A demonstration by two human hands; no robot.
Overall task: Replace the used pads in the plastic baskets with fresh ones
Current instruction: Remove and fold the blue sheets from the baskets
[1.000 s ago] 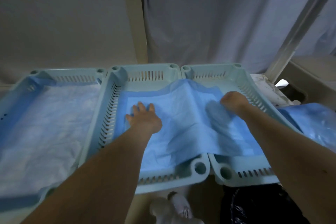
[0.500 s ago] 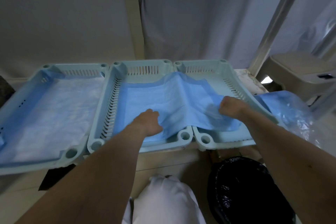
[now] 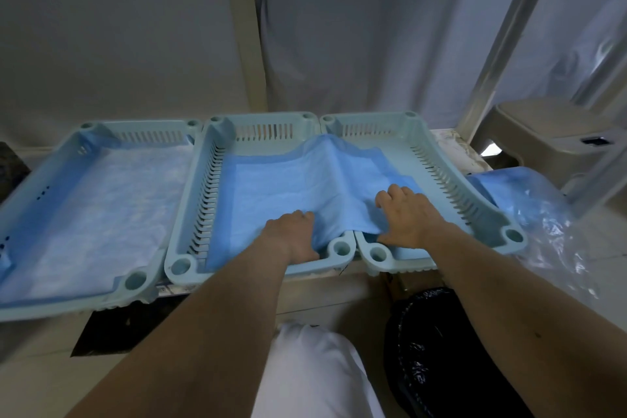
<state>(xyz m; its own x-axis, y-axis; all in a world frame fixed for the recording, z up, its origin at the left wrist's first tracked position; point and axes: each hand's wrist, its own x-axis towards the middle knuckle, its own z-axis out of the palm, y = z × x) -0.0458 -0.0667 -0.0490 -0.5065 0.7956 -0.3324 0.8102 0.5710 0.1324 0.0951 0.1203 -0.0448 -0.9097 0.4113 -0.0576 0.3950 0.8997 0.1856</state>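
Three pale green plastic baskets stand side by side on a low ledge: left basket point(image 3: 84, 128), middle basket point(image 3: 179, 265), right basket point(image 3: 488, 217). A blue pad point(image 3: 278, 190) lies in the middle basket, and its right part is humped over the shared rims into the right basket. My left hand point(image 3: 291, 237) grips the pad's front fold near the middle basket's front right corner. My right hand point(image 3: 407, 214) lies palm down on the pad's right edge inside the right basket, its fingers bent into the fabric.
The left basket holds a spread blue-edged pad point(image 3: 101, 207). A clear plastic pack of blue pads point(image 3: 529, 204) lies to the right of the baskets. A black-lined bin point(image 3: 448, 356) stands below the right basket, and a beige stool point(image 3: 549, 136) sits at the back right.
Both hands have drawn back to the baskets' front edge. The pad has been pulled left, so less of it lies in the right basket. My left hand went from flat to gripping.
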